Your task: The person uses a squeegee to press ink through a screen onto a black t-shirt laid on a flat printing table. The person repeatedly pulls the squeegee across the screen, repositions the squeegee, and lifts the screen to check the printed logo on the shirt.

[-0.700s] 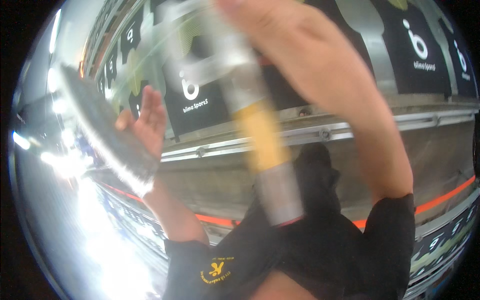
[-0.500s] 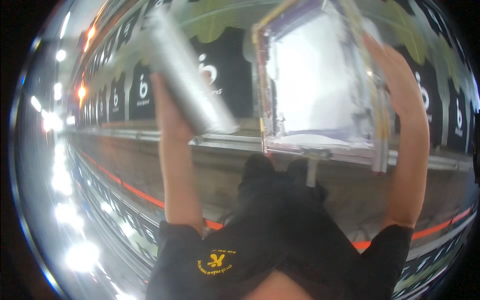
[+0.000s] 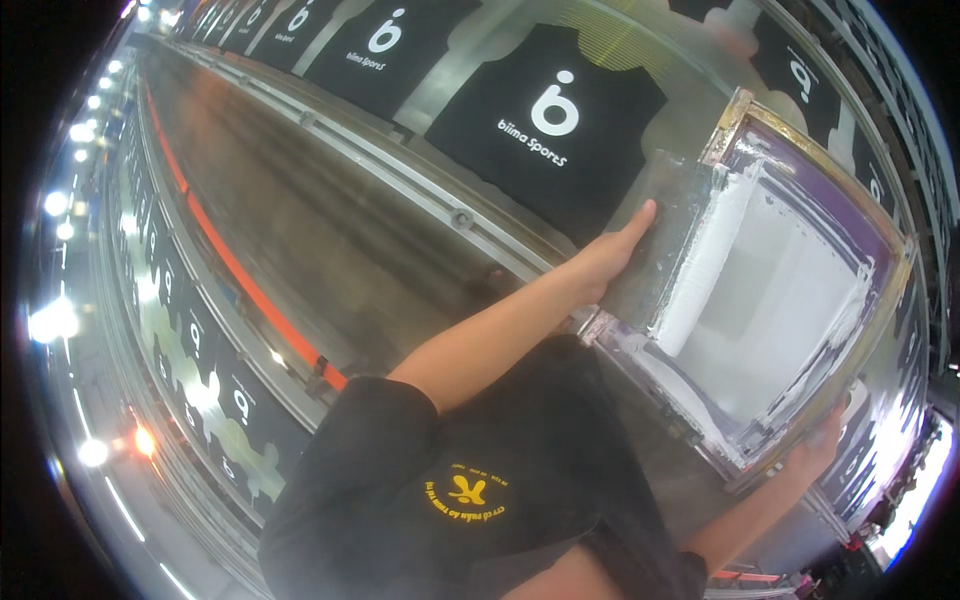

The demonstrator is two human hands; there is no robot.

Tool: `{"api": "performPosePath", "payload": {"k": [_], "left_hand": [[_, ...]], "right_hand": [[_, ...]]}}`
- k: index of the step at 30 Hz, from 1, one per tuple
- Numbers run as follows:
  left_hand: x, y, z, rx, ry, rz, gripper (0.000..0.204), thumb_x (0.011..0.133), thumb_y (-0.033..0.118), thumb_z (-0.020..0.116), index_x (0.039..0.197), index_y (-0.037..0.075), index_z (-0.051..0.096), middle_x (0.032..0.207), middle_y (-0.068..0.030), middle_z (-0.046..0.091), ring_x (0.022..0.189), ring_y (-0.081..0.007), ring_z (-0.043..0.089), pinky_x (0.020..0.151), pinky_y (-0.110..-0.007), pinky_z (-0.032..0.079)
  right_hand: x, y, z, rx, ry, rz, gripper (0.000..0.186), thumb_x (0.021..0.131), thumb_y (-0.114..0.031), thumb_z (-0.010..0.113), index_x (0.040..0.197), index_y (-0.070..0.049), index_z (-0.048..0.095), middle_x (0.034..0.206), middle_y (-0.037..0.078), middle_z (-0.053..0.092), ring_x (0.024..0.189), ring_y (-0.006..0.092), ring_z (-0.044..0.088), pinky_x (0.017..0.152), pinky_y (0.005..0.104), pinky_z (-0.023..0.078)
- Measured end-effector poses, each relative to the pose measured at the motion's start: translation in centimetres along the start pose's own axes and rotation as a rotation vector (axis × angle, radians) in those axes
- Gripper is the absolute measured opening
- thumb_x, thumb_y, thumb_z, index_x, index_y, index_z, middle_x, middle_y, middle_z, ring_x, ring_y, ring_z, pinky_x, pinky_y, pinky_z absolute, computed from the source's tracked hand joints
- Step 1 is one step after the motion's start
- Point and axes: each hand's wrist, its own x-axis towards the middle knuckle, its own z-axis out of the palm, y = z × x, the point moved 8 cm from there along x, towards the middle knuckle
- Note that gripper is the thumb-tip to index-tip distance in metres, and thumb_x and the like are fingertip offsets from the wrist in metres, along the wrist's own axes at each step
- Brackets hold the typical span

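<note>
My left hand [image 3: 612, 255] is closed on a wide, flat grey squeegee [image 3: 675, 220], thumb along its face and the other fingers hidden. White ink lines the squeegee's long edge, which lies across the left part of the printing screen's mesh. The printing screen [image 3: 727, 130] has a worn brown frame, a purple border and white ink smeared around a pale mesh. At its lower right side, my right hand [image 3: 822, 440] grips the frame, fingers partly hidden. Left of the squeegee lies a black garment panel [image 3: 500, 100] with a white print.
A long metal rail [image 3: 400, 195] edges the table, where more printed black panels [image 3: 385, 55] lie in a row. Across the aisle, an orange-red strip [image 3: 245, 325] runs beside a second table with black panels [image 3: 240, 400]. Bright lamps reflect at far left.
The squeegee, held apart to the left of the screen before, now meets its mesh. Both hands and the screen have shifted rightward in the picture, and the view has turned.
</note>
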Motion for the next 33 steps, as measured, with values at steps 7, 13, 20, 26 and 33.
{"api": "performPosePath", "payload": {"k": [7, 13, 20, 26, 33], "left_hand": [[2.1, -0.5, 5.0, 0.074, -0.054, 0.057, 0.096, 0.099, 0.078, 0.050, 0.147, -0.005, 0.055, 0.145, -0.0204, 0.060, 0.132, -0.0274, 0.058, 0.114, -0.039, 0.044], [1.4, 0.5, 6.1, 0.126, -0.092, 0.128, 0.092, 0.101, 0.075, 0.050, 0.147, -0.004, 0.057, 0.143, -0.0197, 0.062, 0.131, -0.0280, 0.060, 0.111, -0.038, 0.045], [1.9, 0.6, 8.5, 0.152, -0.116, 0.234, 0.092, 0.103, 0.073, 0.049, 0.150, -0.007, 0.052, 0.144, -0.0188, 0.061, 0.131, -0.0245, 0.057, 0.113, -0.037, 0.043], [0.8, 6.0, 7.0, -0.059, -0.023, 0.157, 0.096, 0.098, 0.077, 0.053, 0.146, -0.006, 0.058, 0.147, -0.0219, 0.060, 0.136, -0.0295, 0.057, 0.114, -0.038, 0.042], [-6.0, 19.8, -11.9, -0.029, 0.362, 0.227, 0.099, 0.099, 0.075, 0.055, 0.146, -0.012, 0.054, 0.152, -0.0228, 0.057, 0.140, -0.0288, 0.053, 0.118, -0.038, 0.037]], "right_hand": [[-1.7, 7.0, -4.6, 0.263, 0.236, 0.111, 0.057, 0.104, -0.023, 0.063, 0.156, -0.001, 0.051, 0.127, 0.005, 0.057, 0.121, 0.0225, 0.056, 0.098, 0.0392, 0.052], [-2.5, 4.5, -4.7, 0.460, 0.272, 0.403, 0.065, 0.106, -0.034, 0.064, 0.160, -0.003, 0.044, 0.149, 0.012, 0.052, 0.134, 0.0248, 0.051, 0.108, 0.0410, 0.047], [1.0, 5.3, -4.6, 0.186, 0.186, 0.322, 0.035, 0.110, -0.024, 0.058, 0.137, -0.003, 0.059, 0.087, -0.003, 0.054, 0.080, 0.0079, 0.052, 0.072, 0.0262, 0.043], [9.1, 3.7, -3.5, 0.202, 0.272, 0.445, 0.035, 0.102, -0.025, 0.070, 0.128, -0.002, 0.065, 0.078, -0.003, 0.053, 0.062, 0.0048, 0.048, 0.050, 0.0208, 0.034], [14.1, -7.1, 23.5, 0.398, 0.049, 0.426, 0.029, 0.105, -0.019, 0.066, 0.131, -0.006, 0.065, 0.072, -0.006, 0.048, 0.053, 0.0013, 0.036, 0.045, 0.0200, 0.025]]}}
